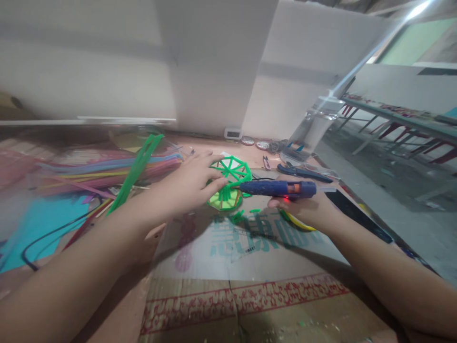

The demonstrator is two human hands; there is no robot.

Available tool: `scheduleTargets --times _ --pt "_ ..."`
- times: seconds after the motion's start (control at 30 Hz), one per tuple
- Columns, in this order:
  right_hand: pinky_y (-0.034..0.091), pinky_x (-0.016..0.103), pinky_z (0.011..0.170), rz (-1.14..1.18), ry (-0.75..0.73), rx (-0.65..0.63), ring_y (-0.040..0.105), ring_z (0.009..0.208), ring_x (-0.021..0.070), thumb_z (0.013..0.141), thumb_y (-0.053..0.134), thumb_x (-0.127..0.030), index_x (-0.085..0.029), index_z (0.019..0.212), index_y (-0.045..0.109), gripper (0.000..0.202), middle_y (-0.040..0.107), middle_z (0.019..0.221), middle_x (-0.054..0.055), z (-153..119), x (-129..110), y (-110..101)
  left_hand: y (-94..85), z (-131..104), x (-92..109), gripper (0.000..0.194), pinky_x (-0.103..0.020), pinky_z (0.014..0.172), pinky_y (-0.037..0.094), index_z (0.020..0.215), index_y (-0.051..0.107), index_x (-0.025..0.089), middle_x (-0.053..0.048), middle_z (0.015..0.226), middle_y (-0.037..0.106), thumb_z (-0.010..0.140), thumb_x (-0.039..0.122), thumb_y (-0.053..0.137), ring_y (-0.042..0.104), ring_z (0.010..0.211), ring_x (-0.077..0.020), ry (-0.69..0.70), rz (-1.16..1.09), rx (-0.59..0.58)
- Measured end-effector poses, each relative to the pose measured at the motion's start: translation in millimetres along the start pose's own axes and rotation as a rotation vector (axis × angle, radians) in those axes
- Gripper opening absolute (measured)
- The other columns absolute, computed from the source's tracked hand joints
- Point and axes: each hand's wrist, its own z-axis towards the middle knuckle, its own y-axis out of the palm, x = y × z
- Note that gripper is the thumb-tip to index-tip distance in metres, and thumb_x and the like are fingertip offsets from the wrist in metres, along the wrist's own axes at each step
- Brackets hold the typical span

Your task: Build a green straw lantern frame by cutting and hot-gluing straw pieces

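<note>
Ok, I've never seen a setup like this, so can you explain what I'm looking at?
There's no robot here, just a person's two bare hands, in one picture from a camera on their head, looking forward and down. The right hand holds a blue glue gun, its nozzle at a green spoked frame. The left hand reaches that frame from the other side. Green craft stems and a clear bottle are nearby, with printed cardboard in front.

clear container (314, 126), white gadget (233, 133), red stools (445, 159)
</note>
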Motion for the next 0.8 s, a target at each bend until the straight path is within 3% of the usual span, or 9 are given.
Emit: scheduleTargets --times 0.47,0.8 --pt "0.04 0.029 0.053 -0.1 -0.063 0.008 0.054 0.056 0.0155 0.086 0.078 -0.044 -0.023 0.069 0.063 0.03 0.059 0.061 -0.002 -1.2 -15.0 -1.7 0.4 -0.8 0.1 0.048 -0.056 0.121 0.031 0.081 0.077 0.019 -0.011 0.146 0.06 0.104 0.039 0.04 0.046 0.143 -0.035 0.012 -0.001 0.008" --pt "0.04 0.029 0.054 -0.127 -0.069 -0.006 0.054 0.058 0.0159 0.083 0.08 -0.043 -0.024 0.071 0.063 0.028 0.057 0.06 -0.003 -2.1 -13.7 -5.2 0.6 -0.5 -2.2 0.047 -0.056 0.121 0.033 0.09 0.08 0.02 -0.011 0.147 0.06 0.104 0.04 0.04 0.047 0.142 -0.0346 0.012 -0.013 0.015"
